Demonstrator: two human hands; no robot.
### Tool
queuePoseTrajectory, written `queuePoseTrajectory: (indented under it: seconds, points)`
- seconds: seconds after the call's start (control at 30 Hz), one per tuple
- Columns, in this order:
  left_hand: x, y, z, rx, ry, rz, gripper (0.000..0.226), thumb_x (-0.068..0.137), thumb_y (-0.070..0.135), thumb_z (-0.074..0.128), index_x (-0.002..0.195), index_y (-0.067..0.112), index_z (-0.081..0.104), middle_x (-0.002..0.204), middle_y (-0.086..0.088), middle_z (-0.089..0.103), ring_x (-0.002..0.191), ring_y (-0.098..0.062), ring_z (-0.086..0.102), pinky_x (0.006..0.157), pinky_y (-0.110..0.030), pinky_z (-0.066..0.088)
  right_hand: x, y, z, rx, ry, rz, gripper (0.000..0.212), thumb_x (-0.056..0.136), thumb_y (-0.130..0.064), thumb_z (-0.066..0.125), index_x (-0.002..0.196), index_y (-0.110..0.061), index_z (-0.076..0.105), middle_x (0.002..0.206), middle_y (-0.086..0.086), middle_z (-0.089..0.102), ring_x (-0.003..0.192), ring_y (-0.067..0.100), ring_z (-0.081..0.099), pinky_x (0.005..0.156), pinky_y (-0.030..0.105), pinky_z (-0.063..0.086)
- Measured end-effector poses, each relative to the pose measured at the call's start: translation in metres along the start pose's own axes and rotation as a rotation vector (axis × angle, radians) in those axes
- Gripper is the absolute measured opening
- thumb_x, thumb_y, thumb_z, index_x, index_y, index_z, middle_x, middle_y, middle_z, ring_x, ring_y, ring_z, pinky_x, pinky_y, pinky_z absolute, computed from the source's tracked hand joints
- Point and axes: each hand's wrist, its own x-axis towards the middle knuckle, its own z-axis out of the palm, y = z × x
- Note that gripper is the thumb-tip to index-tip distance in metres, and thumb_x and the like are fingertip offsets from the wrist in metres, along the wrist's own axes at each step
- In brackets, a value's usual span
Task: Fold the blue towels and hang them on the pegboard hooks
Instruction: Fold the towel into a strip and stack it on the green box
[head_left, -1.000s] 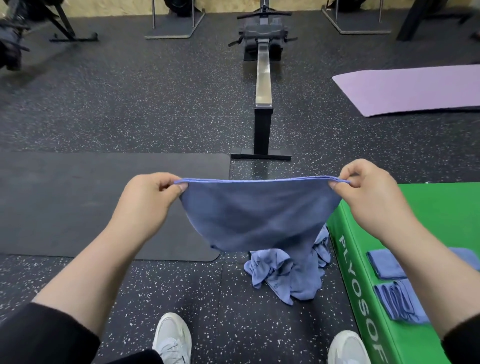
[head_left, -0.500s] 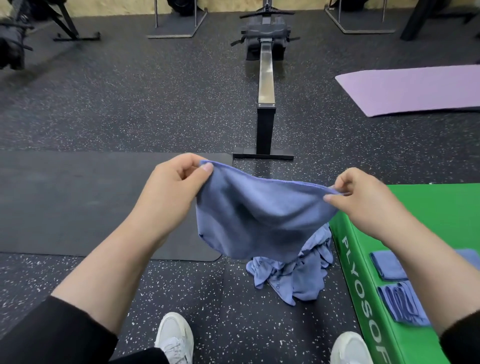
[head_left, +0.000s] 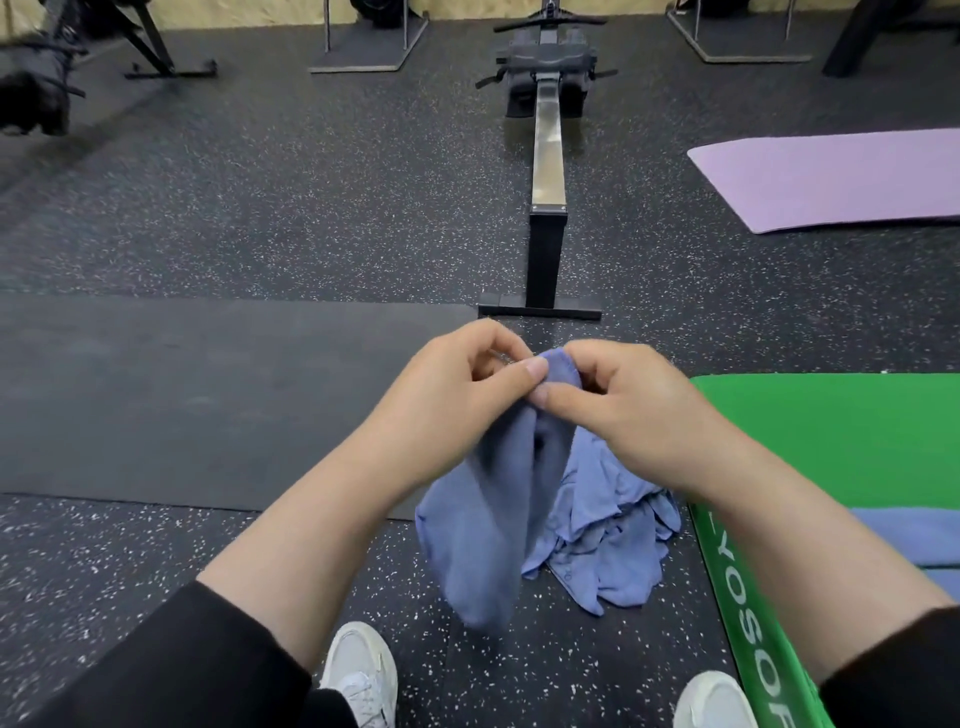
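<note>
Both hands meet at chest height over the speckled rubber floor (head_left: 260, 218). Left hand (head_left: 457, 395) and right hand (head_left: 628, 405) each pinch a top corner of one blue towel (head_left: 483, 530), thumbs and forefingers clamped on the cloth, the two corners pressed together. The towel hangs doubled below them, the fold loose and puffed open, its lower end dangling near the white shoes (head_left: 363, 675).

Risks, as judged:
- Corners look only roughly matched; if the edges are skewed, the fold comes out crooked and will not sit flat.
- The handover of both corners into one hand is the weak point. A slack pinch drops a corner and the fold falls open.
- The hanging end swings close to the heap of unfolded blue towels (head_left: 608, 545) on the floor; it could snag or drag there.
- No pegboard or hooks in view, so hanging is still some way off.

Folded blue towels (head_left: 909, 535) lie on the green plyo box (head_left: 831, 441), partly hidden by the right forearm. Rowing machine (head_left: 548, 156), purple mat (head_left: 841, 176) and black mat (head_left: 208, 395) stand well apart.

Change from a second ago: the towel was stretched wide between hands held well apart, top edge taut. Half a second ago the left hand was swinging inward. Now the hands touch and the towel is halved.
</note>
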Motion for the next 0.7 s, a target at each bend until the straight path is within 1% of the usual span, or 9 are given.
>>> queuePoseTrajectory:
  seconds: [0.07, 0.17, 0.23, 0.3, 0.37, 0.43, 0.5, 0.63, 0.7]
  points:
    - [-0.003, -0.008, -0.008, 0.067, -0.119, -0.073, 0.015, 0.092, 0.04, 0.069, 0.095, 0.026, 0.069, 0.077, 0.006, 0.067, 0.072, -0.006, 0.054, 0.072, -0.034, 0.046, 0.001, 0.0, -0.004, 0.063, 0.084, -0.01, 0.034, 0.085, -0.039, 0.065, 0.086, -0.005, 0.065, 0.076, 0.002, 0.059, 0.073, 0.01, 0.048, 0.067, 0.043, 0.044]
    - [-0.009, -0.017, -0.012, 0.22, -0.256, -0.115, 0.02, 0.095, 0.031, 0.065, 0.084, 0.015, 0.065, 0.07, 0.009, 0.055, 0.065, -0.005, 0.044, 0.064, -0.028, 0.038, -0.001, 0.003, -0.015, 0.101, 0.138, 0.022, 0.024, 0.089, -0.031, 0.066, 0.087, -0.007, 0.064, 0.076, 0.009, 0.061, 0.073, 0.013, 0.049, 0.067, 0.044, 0.044]
    - [-0.011, -0.018, -0.011, 0.268, -0.212, -0.091, 0.025, 0.098, 0.028, 0.059, 0.081, 0.01, 0.06, 0.068, 0.008, 0.049, 0.062, -0.006, 0.039, 0.059, -0.026, 0.033, -0.002, 0.002, -0.02, 0.043, 0.089, 0.038, 0.017, 0.089, -0.031, 0.065, 0.09, -0.014, 0.068, 0.081, 0.018, 0.065, 0.073, 0.013, 0.05, 0.068, 0.047, 0.046]
    - [-0.011, -0.016, -0.009, 0.281, -0.136, -0.06, 0.026, 0.102, 0.029, 0.054, 0.082, 0.013, 0.057, 0.069, 0.008, 0.052, 0.062, -0.006, 0.041, 0.059, -0.023, 0.034, -0.004, 0.001, -0.023, -0.034, 0.104, 0.027, 0.018, 0.087, -0.034, 0.061, 0.092, -0.019, 0.071, 0.085, 0.02, 0.066, 0.072, 0.013, 0.049, 0.069, 0.046, 0.046]
    - [-0.012, -0.016, -0.009, 0.28, -0.098, -0.028, 0.022, 0.1, 0.033, 0.056, 0.083, 0.02, 0.057, 0.069, 0.011, 0.057, 0.062, -0.004, 0.045, 0.059, -0.02, 0.035, -0.005, 0.001, -0.026, -0.039, 0.205, -0.002, 0.013, 0.09, -0.032, 0.06, 0.092, -0.022, 0.068, 0.084, 0.013, 0.066, 0.074, 0.012, 0.052, 0.073, 0.045, 0.048]
    - [-0.014, -0.018, -0.011, 0.34, -0.131, -0.027, 0.014, 0.094, 0.036, 0.064, 0.086, 0.027, 0.057, 0.073, 0.011, 0.063, 0.064, -0.002, 0.05, 0.06, -0.02, 0.038, -0.006, 0.003, -0.03, -0.024, 0.308, 0.0, 0.008, 0.097, -0.024, 0.06, 0.092, -0.026, 0.067, 0.082, -0.005, 0.068, 0.078, 0.008, 0.057, 0.075, 0.04, 0.047]
    - [-0.017, -0.024, -0.013, 0.471, -0.165, -0.068, 0.016, 0.091, 0.036, 0.068, 0.084, 0.027, 0.056, 0.072, 0.01, 0.061, 0.065, -0.003, 0.051, 0.059, -0.023, 0.038, -0.008, 0.008, -0.034, -0.021, 0.377, 0.026, 0.015, 0.099, -0.02, 0.059, 0.091, -0.03, 0.066, 0.08, -0.016, 0.066, 0.076, 0.005, 0.056, 0.072, 0.034, 0.047]
    - [-0.022, -0.038, -0.025, 0.598, -0.152, -0.184, 0.015, 0.092, 0.029, 0.064, 0.081, 0.02, 0.06, 0.074, 0.004, 0.062, 0.073, -0.017, 0.055, 0.063, -0.032, 0.041, -0.012, 0.018, -0.041, -0.067, 0.441, 0.08, 0.013, 0.098, -0.022, 0.059, 0.091, -0.031, 0.065, 0.078, -0.019, 0.066, 0.076, 0.004, 0.056, 0.076, 0.033, 0.047]
    - [-0.026, -0.045, -0.034, 0.639, -0.108, -0.236, 0.017, 0.094, 0.027, 0.059, 0.08, 0.017, 0.06, 0.071, 0.001, 0.063, 0.075, -0.023, 0.059, 0.064, -0.033, 0.044, -0.015, 0.022, -0.043, -0.07, 0.475, 0.108, 0.012, 0.097, -0.02, 0.059, 0.089, -0.027, 0.065, 0.074, -0.019, 0.064, 0.071, 0.002, 0.054, 0.073, 0.031, 0.045]
